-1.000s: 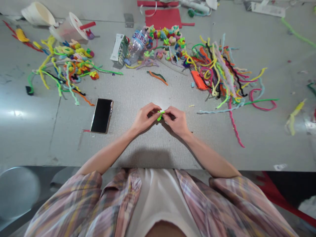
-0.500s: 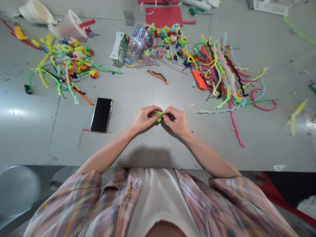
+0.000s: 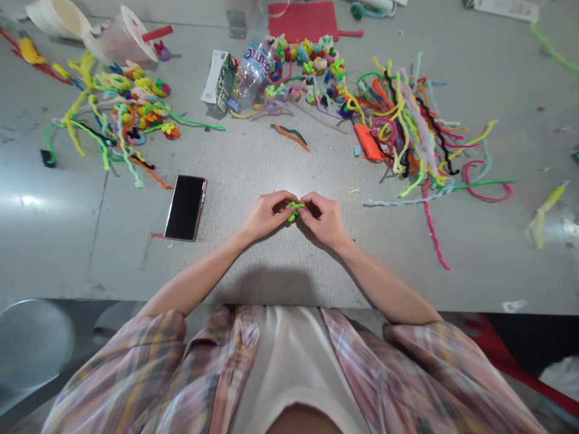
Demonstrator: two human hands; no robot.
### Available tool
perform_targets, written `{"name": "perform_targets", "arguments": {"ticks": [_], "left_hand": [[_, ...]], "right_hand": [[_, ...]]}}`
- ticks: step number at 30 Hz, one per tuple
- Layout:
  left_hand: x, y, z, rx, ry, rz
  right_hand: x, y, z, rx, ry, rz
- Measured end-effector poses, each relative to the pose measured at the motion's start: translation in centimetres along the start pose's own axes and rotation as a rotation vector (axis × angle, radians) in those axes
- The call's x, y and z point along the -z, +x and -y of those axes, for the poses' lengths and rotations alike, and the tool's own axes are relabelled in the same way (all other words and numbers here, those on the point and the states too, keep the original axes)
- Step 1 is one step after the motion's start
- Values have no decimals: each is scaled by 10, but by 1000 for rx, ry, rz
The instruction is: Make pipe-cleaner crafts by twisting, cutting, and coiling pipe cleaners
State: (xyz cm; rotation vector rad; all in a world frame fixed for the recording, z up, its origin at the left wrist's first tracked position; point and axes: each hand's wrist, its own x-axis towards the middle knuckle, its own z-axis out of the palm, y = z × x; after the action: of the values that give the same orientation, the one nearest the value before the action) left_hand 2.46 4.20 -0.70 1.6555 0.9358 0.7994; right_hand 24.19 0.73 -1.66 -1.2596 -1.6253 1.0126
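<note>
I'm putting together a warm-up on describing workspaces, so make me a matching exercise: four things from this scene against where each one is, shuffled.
Things
1. Phone
2. Bright green piece
3. Clear bottle
4. Orange comb-like tool

Places
A. Pinched between the left hand and the right hand
B. By the left edge of the right-hand bundle of fuzzy stems
C. Lying flat, left of both hands
D. Beside the carton

Pairs: 1-C, 2-A, 3-D, 4-B

Phone (image 3: pixel 184 208) lying on table (image 3: pixel 244 166), left of left hand (image 3: pixel 270 215); pipe cleaners (image 3: pixel 420 126) lying beyond right hand (image 3: pixel 324 218), rightward; carton (image 3: pixel 219 82) sitting left of bottle (image 3: pixel 254 67).
</note>
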Motion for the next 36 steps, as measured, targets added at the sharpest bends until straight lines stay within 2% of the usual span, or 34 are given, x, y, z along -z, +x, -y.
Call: {"name": "perform_targets", "arguments": {"ticks": [20,36], "left_hand": [[0,1,1,-41,200,14],[-1,1,2,-50,244,20]], "right_hand": [[0,0,-6,4,-76,22],[0,0,-2,1,-85,31]]}}
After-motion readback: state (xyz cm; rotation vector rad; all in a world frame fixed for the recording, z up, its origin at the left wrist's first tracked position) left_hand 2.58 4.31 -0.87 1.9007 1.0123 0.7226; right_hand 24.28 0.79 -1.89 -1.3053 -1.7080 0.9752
